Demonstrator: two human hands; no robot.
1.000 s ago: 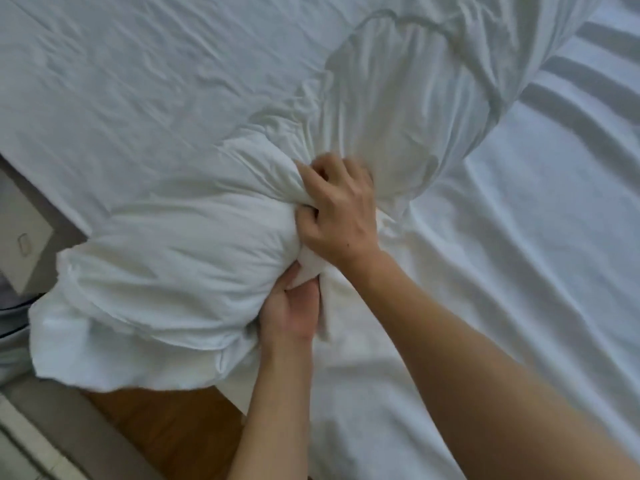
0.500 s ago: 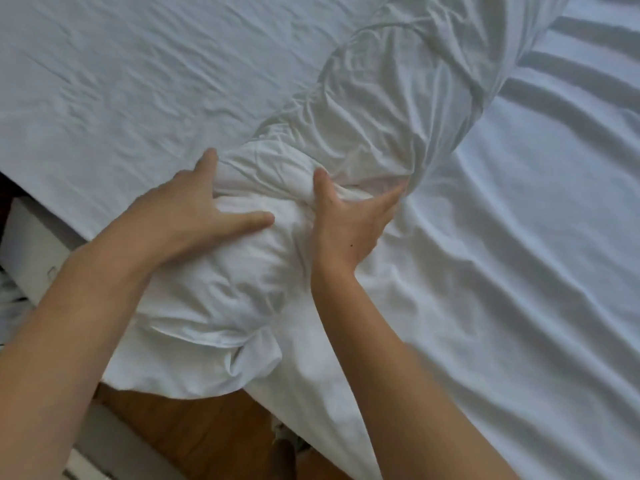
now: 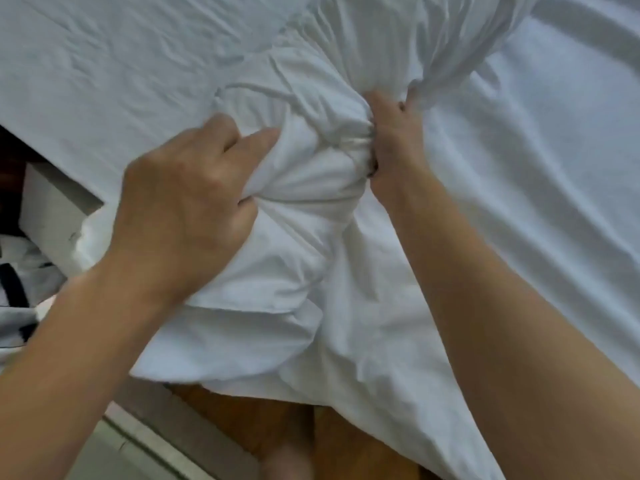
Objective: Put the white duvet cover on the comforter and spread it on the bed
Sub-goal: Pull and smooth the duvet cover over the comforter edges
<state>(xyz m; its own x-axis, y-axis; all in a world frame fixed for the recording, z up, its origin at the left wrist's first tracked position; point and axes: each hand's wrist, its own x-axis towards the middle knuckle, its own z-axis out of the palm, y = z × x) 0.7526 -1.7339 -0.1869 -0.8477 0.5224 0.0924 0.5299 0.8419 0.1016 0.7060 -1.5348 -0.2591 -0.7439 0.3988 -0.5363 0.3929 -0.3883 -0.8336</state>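
The left hand [image 3: 183, 199] is clenching into a bunched lump of white bedding, its fingers curling down and digging into the folds, with the thumb lying along the top of the fabric. The right hand [image 3: 394, 143] is gripping the same lump from the other side, fist closed tight around a gathered neck of cloth, knuckles pressing against the wrinkles. Between the two hands the duvet cover [image 3: 311, 174] is puckering into tight creases, and it is not possible to tell where cover ends and comforter begins, since both are white and wadded together. Beyond the right hand, the stuffed roll of bedding [image 3: 398, 39] is running up and away toward the top edge of the view, twisting as it goes. Below the hands, a loose corner of the white cloth [image 3: 242, 341] is hanging over the near edge of the bed. The lump is sitting on the bed [image 3: 104, 64], whose white sheet is lying wrinkled to the left and smoother to the right. Under the hanging corner, a wooden floor [image 3: 242, 420] is showing, and at the far left a pale box-like piece [image 3: 52, 206] is standing beside the bed.
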